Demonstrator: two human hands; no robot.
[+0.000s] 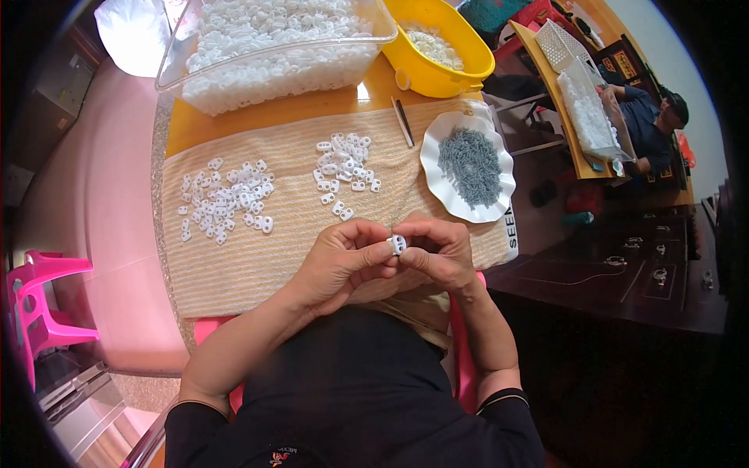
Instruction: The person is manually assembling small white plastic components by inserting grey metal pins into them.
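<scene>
Between my fingertips, close to the near edge of the table, is a small white plastic cord lock (399, 244) with two holes. My left hand (343, 257) pinches it from the left, and my right hand (438, 249) grips it from the right. Just beyond my hands lies a small pile of white plastic pieces (343, 162). A wider pile of two-holed white pieces (226, 199) is spread to the left. Right of the piles, a white wavy-rimmed dish (431, 160) holds a heap of small grey springs (471, 168).
A striped cloth (226, 273) covers the near table. Behind it stand a clear bin (269, 74) of white parts and a yellow basin (468, 82). A dark pen-like tool (402, 122) lies nearby. A pink stool (51, 304) is at left; another person (655, 129) sits far right.
</scene>
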